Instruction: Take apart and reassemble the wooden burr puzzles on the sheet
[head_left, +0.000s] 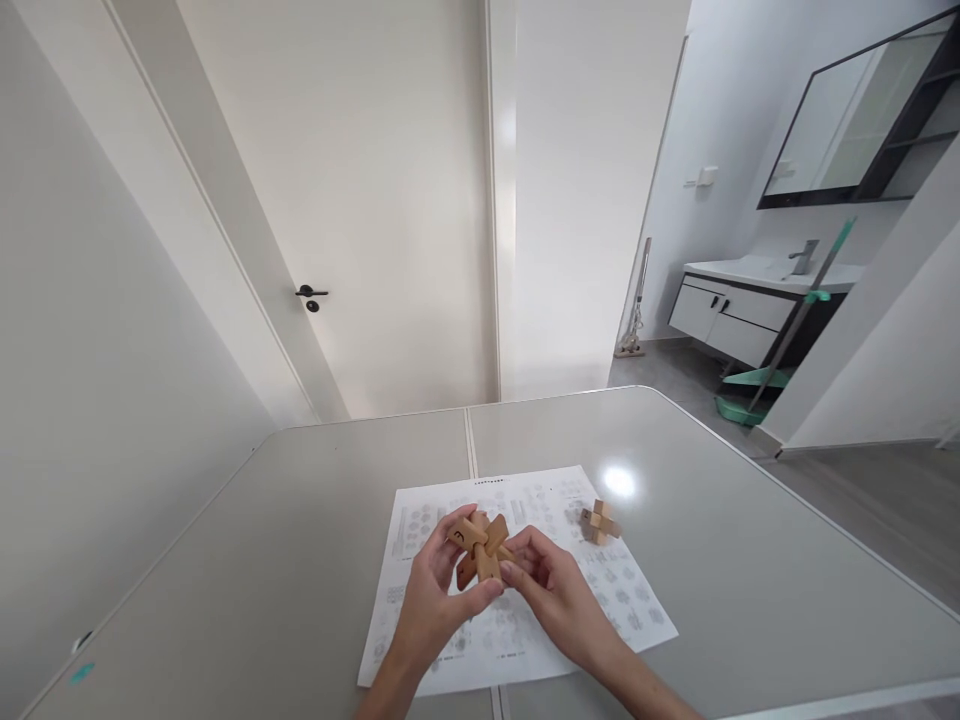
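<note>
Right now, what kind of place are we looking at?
Most likely a room in a home. There's a plain door with a dark handle, and off to the right a white cabinet with a tap below a mirror.

There are two hands (pixel 444 582) (pixel 553 592) | two wooden puzzles (pixel 487 545) (pixel 600 522) | one paper sheet (pixel 622 590) | one table (pixel 262 560) | one door (pixel 375 180) | one mirror (pixel 840 125) | one faucet (pixel 805 257)

Free tabletop (pixel 262 565) left of both hands (pixel 436 588); small wooden puzzle (pixel 599 522) obstructs path forward-right.
</note>
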